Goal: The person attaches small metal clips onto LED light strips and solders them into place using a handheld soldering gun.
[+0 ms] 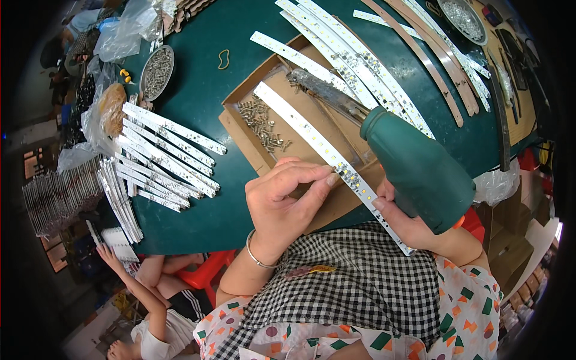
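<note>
A long white LED strip board slants across in front of me, over a cardboard box. My right hand grips the strip near its lower end, with the thumb on its face. A green bottle-shaped tool with a long grey wrapped front end hides part of that hand; whether the hand also holds it, I cannot tell. My left hand is closed in a pinch, thumb and forefinger at the strip's left edge beside its small components. What lies between those fingertips is hidden. Loose screws lie in the box.
Stacked LED strips lie at left on the green table; more strips lie at the back right beside pinkish-brown curved strips. Metal bowls of small parts stand on the table. Another person's hand works at lower left.
</note>
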`<move>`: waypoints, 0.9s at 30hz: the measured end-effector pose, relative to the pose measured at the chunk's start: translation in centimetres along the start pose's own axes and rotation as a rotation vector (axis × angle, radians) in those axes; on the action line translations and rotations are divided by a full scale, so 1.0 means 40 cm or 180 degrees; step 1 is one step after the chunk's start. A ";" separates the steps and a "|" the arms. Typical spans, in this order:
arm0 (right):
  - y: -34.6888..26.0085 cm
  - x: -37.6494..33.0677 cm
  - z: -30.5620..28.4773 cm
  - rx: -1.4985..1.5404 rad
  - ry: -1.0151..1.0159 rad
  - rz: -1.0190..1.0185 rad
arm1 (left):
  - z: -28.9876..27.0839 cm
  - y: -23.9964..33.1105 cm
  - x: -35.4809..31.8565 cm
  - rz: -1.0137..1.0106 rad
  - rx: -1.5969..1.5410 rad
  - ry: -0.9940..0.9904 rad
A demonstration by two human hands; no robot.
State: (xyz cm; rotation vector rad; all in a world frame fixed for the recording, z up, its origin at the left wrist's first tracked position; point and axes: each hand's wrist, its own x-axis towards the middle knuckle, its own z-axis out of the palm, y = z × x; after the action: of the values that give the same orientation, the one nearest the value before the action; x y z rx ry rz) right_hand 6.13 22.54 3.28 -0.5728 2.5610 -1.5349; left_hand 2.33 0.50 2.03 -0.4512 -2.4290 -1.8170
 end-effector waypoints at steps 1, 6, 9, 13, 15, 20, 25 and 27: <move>-0.001 0.003 0.004 0.0003 0.0002 0.0003 | 0.000 -0.001 0.000 -0.0027 -0.0010 -0.0010; -0.007 0.009 0.004 0.0462 0.0088 0.0107 | -0.001 0.004 -0.003 -0.0062 0.0106 -0.0017; 0.004 -0.007 -0.005 0.0332 -0.0177 0.0068 | -0.004 0.008 -0.004 -0.0010 0.0242 -0.0045; -0.026 0.008 -0.003 0.0711 -0.0163 0.0889 | -0.006 0.019 -0.001 0.0144 0.0580 -0.0148; 0.002 0.012 0.001 0.0317 -0.0090 -0.0171 | -0.006 0.022 0.001 0.0221 0.0691 -0.0151; -0.007 0.013 0.015 0.0985 -0.0005 0.0209 | -0.002 0.017 -0.002 0.0288 0.0811 -0.0093; -0.019 0.008 0.024 0.1665 0.0067 0.0573 | -0.005 0.016 -0.007 0.0148 0.0815 -0.0132; -0.021 -0.004 0.018 0.0889 -0.0057 0.0600 | -0.006 0.009 -0.014 -0.0006 0.0548 -0.0049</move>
State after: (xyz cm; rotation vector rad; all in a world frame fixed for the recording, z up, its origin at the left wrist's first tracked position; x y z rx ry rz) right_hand 6.71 21.64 3.62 -0.3023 2.2550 -1.7642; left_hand 2.93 0.28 2.32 -0.4497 -2.5684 -1.5922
